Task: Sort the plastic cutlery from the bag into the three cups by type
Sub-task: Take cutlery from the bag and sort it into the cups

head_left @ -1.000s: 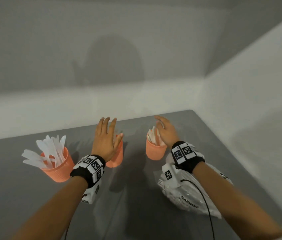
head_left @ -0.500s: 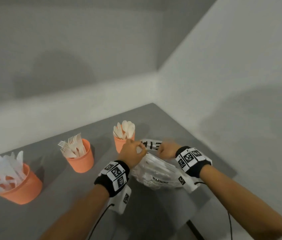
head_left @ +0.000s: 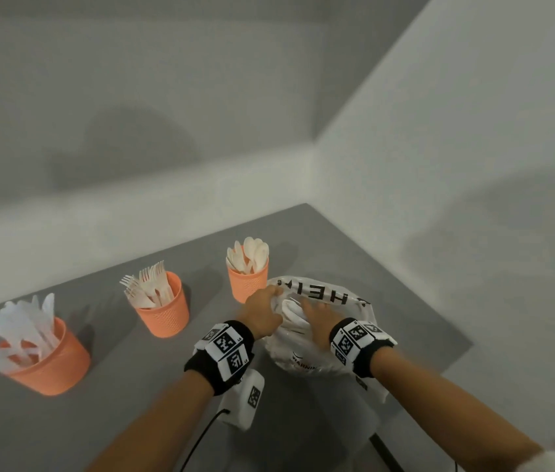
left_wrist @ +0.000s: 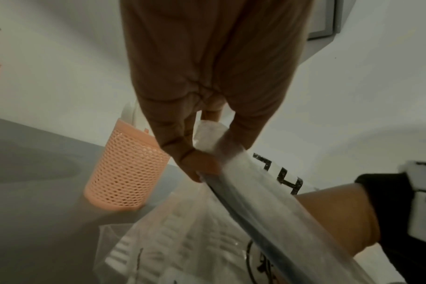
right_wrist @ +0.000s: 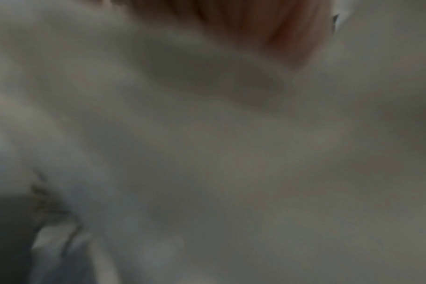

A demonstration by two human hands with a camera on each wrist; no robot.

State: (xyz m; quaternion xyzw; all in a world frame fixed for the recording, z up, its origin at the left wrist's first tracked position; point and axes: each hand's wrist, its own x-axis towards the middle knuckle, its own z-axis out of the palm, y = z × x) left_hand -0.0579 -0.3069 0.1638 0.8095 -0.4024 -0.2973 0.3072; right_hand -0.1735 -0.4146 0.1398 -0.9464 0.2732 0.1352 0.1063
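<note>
Pale walls meet behind a grey worktop point(head_left: 116, 420) carrying three orange cups in a row. Just right of the spoon cup point(head_left: 248, 284) lies the plastic bag point(head_left: 306, 361). Left hand point(head_left: 262, 316) pinches its rim between curled fingers point(left_wrist: 200, 163). Right hand point(head_left: 318, 321) reaches inside; its grip is hidden.

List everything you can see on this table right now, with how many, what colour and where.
Cups: three, orange, in a row across the table.
Knives: several, white, in the left cup.
Forks: several, white, in the middle cup.
Spoons: several, white, in the right cup.
Bag: one, clear plastic with black print, beside the right cup, cutlery inside.
Table: one, grey, in a white-walled corner.
Wristbands: two, black with white marker tags.
Left hand: pinches the bag's edge.
Right hand: reaches into the bag; fingers hidden.
</note>
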